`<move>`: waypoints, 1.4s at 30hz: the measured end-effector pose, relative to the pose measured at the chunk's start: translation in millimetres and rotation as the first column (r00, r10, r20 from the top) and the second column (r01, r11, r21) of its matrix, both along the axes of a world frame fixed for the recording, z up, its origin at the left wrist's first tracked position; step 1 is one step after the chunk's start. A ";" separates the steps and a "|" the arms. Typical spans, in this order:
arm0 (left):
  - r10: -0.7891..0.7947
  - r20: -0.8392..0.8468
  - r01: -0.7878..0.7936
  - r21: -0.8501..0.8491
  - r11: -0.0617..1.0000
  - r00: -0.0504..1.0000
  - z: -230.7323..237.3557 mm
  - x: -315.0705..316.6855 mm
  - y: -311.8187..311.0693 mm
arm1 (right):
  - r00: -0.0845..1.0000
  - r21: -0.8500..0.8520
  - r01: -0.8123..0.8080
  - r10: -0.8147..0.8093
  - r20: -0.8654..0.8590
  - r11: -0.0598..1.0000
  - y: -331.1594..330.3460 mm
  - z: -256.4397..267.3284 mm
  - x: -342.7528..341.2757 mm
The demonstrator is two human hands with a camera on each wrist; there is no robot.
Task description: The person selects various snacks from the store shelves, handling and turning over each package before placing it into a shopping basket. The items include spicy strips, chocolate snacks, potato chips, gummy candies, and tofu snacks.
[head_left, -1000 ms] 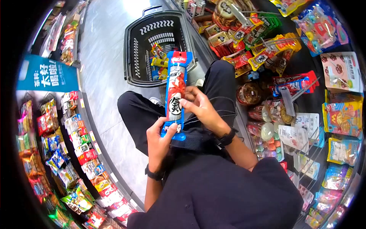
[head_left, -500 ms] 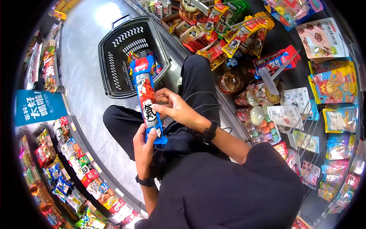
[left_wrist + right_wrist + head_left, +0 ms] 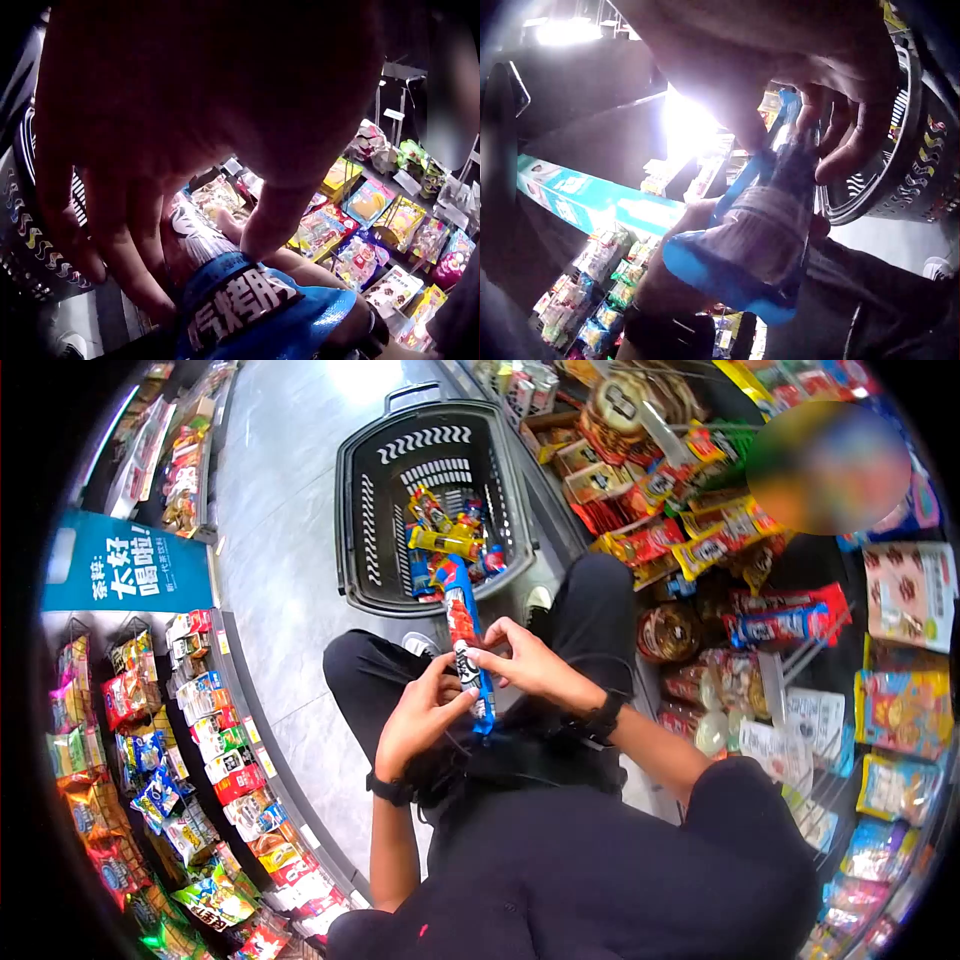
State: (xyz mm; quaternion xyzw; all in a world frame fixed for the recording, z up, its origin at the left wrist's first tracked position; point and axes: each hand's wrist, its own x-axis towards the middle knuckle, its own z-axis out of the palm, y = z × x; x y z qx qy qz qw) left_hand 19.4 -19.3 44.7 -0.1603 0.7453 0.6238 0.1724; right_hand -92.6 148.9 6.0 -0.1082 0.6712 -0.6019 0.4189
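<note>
A long blue snack packet (image 3: 461, 615) with red and silver printing is held lengthwise over the person's lap, its far end overlapping the basket in the head view. Near its lower half, the left hand (image 3: 425, 710) grips it from the left. From the other side, the right hand (image 3: 540, 666) pinches the packet around its middle. The left wrist view shows the packet's blue end (image 3: 244, 307) with large white characters below the thumb. In the right wrist view, the packet's other face (image 3: 761, 232) looks clear and ribbed inside.
Beyond the knees, a black shopping basket (image 3: 348, 510) stands on the grey floor (image 3: 285, 580), with several colourful snack packets (image 3: 440, 542) inside. Shelves of hanging snack bags (image 3: 905, 715) run close along the right. Another snack shelf (image 3: 240, 760) lines the left.
The packet has turned from showing its broad printed front to a narrower, more edge-on view. The left hand has shifted up along it. The head view has swung, then come back.
</note>
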 end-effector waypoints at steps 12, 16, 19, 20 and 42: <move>0.129 0.005 -0.113 -0.452 0.885 0.992 -93.6 -159.8 -96.2 | 0.991 -0.118 0.134 -0.135 -0.005 0.984 -156.5 -159.1 -146.2; -0.029 -0.163 -0.097 -0.706 0.701 0.986 -146.1 -163.3 -122.9 | 0.957 0.038 0.132 -0.117 -0.264 0.991 -176.4 -183.6 -167.5; 0.039 -0.160 -0.121 -0.548 0.827 0.986 -99.7 -163.7 -106.0 | 0.743 0.043 0.225 -0.143 -0.654 0.973 -147.5 -138.9 -150.2; -0.014 -0.199 -0.086 -0.482 0.872 0.980 -80.7 -159.3 -94.8 | 0.806 -0.037 0.134 -0.130 -0.577 0.990 -127.4 -111.0 -144.1; -0.580 -0.542 0.466 -0.348 0.814 0.608 -19.8 -216.1 256.6 | 0.212 -0.278 0.865 -0.807 -0.551 0.418 308.4 -8.6 -39.3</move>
